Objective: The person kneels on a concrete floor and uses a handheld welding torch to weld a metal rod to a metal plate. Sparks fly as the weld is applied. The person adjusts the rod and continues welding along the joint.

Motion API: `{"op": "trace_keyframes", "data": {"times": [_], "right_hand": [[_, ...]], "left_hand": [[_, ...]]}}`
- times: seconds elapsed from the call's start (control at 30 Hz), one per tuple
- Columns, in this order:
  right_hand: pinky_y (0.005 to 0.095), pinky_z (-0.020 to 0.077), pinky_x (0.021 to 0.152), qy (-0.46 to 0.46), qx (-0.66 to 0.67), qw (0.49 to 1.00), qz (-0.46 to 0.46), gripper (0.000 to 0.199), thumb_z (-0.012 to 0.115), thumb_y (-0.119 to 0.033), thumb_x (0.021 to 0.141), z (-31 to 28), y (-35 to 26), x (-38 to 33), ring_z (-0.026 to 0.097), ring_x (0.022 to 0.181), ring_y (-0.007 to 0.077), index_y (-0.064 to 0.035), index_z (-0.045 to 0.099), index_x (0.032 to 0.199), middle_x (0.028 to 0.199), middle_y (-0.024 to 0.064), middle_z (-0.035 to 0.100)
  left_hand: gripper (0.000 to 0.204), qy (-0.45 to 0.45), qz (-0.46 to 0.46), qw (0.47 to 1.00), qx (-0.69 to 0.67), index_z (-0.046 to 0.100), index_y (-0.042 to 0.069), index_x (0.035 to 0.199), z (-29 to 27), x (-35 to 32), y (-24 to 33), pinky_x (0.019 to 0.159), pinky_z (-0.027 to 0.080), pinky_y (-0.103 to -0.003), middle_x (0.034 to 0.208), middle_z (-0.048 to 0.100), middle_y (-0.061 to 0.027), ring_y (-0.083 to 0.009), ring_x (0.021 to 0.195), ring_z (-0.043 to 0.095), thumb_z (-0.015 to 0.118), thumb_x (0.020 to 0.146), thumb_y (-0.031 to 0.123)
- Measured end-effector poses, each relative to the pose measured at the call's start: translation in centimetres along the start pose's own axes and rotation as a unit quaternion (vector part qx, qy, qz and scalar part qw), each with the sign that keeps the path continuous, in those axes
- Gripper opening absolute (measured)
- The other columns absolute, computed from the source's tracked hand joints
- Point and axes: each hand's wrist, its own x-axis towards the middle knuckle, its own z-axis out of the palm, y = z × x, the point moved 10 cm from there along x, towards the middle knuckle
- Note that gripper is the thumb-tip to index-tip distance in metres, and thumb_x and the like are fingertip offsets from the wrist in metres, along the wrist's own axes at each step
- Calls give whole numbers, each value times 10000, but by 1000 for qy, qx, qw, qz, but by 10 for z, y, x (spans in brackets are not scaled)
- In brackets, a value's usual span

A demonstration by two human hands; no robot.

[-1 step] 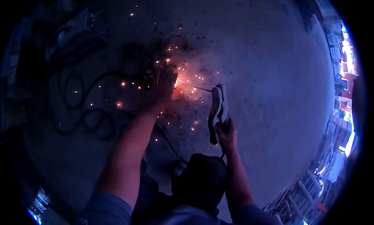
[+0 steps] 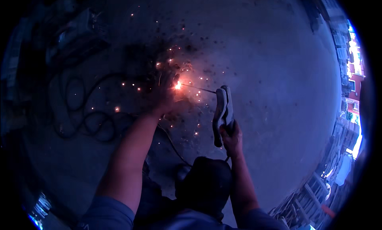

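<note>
My right hand (image 2: 232,139) grips the handle of a grey welding electrode holder (image 2: 223,110). A thin rod (image 2: 199,89) runs from its jaws leftward to a bright orange arc (image 2: 178,85) on the concrete floor (image 2: 270,71). My left hand (image 2: 165,95) is stretched forward and rests right beside the arc. It seems to press on a dark piece, but the dim light hides its fingers. Glowing sparks (image 2: 117,109) scatter to the left and ahead of the arc, and pale smoke hangs over it.
Black cables (image 2: 81,120) loop over the floor at the left. A dark boxy machine (image 2: 77,35) stands at the far left. A dark rounded object (image 2: 203,182) sits low between my forearms. Stacked material and buildings (image 2: 350,82) line the right rim.
</note>
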Motion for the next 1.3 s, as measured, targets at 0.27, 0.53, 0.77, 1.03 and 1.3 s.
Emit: {"op": "trace_keyframes", "data": {"times": [0.27, 0.53, 0.77, 1.03, 1.3], "right_hand": [[398, 560, 861, 15, -18, 1000, -19, 530, 781, -285, 903, 0, -5, -1, 748, 977, 311, 37, 614, 1289, 1028, 214, 754], [417, 561, 871, -12, -10, 1000, 6, 560, 778, -309, 899, 12, 0, 0, 746, 1022, 349, 40, 610, 1303, 1059, 246, 753], [431, 560, 855, 2, -47, 999, -8, 558, 769, -344, 893, 11, 1, 2, 736, 999, 387, 17, 619, 1292, 1029, 242, 747], [436, 555, 849, 12, -53, 998, -20, 534, 773, -321, 887, 12, 14, 6, 733, 996, 385, 14, 618, 1272, 1046, 238, 745], [402, 555, 819, -36, -47, 998, -11, 317, 682, -60, 880, 10, 0, -1, 733, 964, 324, -9, 612, 1185, 1021, 184, 737]], "left_hand": [[797, 54, 38, 995, 76, 525, 121, 1483, -15, -3, 11, 1253, 216, -574, 1583, 372, -208, -372, 1503, 311, 769, 822, 493], [847, 21, 9, 996, 89, 451, 143, 1555, -17, -7, 5, 1307, 91, -537, 1636, 342, -149, -294, 1572, 228, 729, 851, 523], [948, -43, 32, 996, 75, 367, 4, 1572, -1, -1, 12, 1315, 63, -527, 1674, 307, -134, -277, 1587, 200, 702, 834, 496], [1044, -18, 46, 994, 101, 315, 25, 1598, 5, 2, 25, 1300, 107, -536, 1664, 314, -153, -296, 1577, 223, 732, 806, 560], [968, -3, 32, 999, -30, 308, -44, 1565, 10, 2, 21, 1295, 189, -504, 1599, 378, -221, -351, 1533, 297, 764, 810, 355]]}}
